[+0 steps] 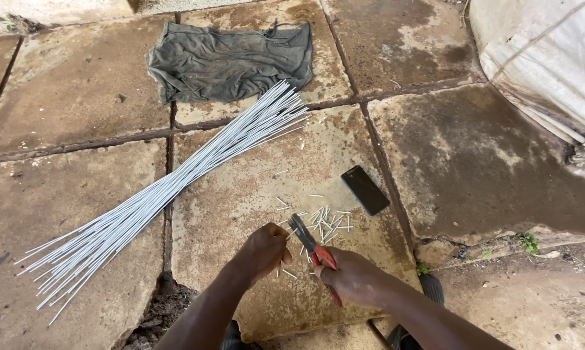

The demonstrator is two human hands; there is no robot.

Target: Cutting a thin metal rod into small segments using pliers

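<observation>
Closest in, the right hand (354, 277) is wrapped around the red handles of a pair of steel-nosed pliers (310, 243), fingers closed tight on the grips, so the tool's nose points up toward 11 o'clock. The left hand (263, 249) sits just beside the nose at about 9 o'clock from it, fingers curled in narrow like they're pinching something small. I honestly can't tell if there's a wire piece in there, it's hidden by the knuckles. Holding both hands that close together makes sense for feeding short stuff into the cutter.

Right past the pliers, at 12 to 1 o'clock, a scatter of short white cut wire pieces (325, 220) lies on the stained concrete slab floor (474, 162), looks like they just drop where they're snipped. A flat black phone (365, 189) rests near that pile at 1 o'clock, out of the way.

Further out, a long bundle of thin white rods (175, 188) runs diagonally from 8 o'clock up to 12, within reach of the left hand. Farthest, a crumpled dark grey cloth (231, 59) lies touching the bundle's far tips.
</observation>
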